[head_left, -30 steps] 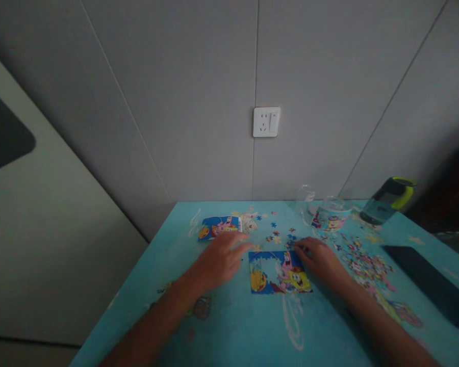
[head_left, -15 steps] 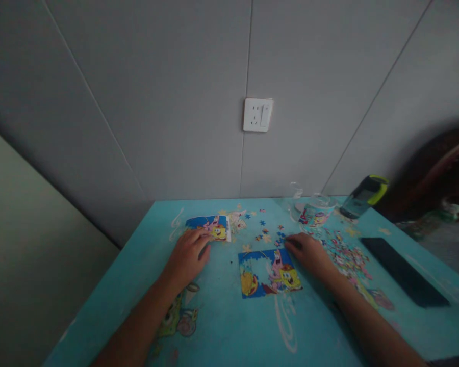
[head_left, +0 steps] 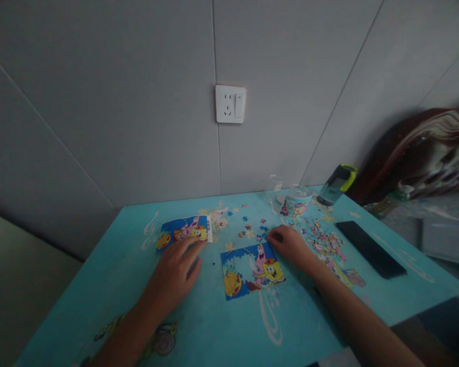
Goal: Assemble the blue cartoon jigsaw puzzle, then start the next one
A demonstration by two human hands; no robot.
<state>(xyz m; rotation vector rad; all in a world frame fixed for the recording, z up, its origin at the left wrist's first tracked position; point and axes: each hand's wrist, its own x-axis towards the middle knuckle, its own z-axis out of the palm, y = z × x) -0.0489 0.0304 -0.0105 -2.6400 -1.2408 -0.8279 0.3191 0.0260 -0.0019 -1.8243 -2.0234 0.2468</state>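
Observation:
A partly assembled cartoon jigsaw puzzle (head_left: 235,284) lies flat on the turquoise table, with a gap in its middle. At its upper right corner is my right hand (head_left: 288,243), fingers curled together; whatever they pinch, if anything, is hidden. Several loose blue jigsaw pieces (head_left: 263,229) lie just beyond those fingertips. My left hand (head_left: 178,267) has its fingers stretched out, at the lower edge of a picture card (head_left: 183,226) with the same cartoon scene. Whether its fingertips touch the card I cannot tell.
A clear tub (head_left: 296,204) and a dark bottle with a yellow-green handle (head_left: 334,186) stand at the back right. Many mixed puzzle pieces (head_left: 321,238) lie right of my right hand, beside a black flat object (head_left: 369,248). A wall with a socket (head_left: 230,104) rises behind.
The view has turned right, so everything sits further left. My left hand has drawn back a little, uncovering more of the picture card. My right hand stays near the puzzle's upper right corner.

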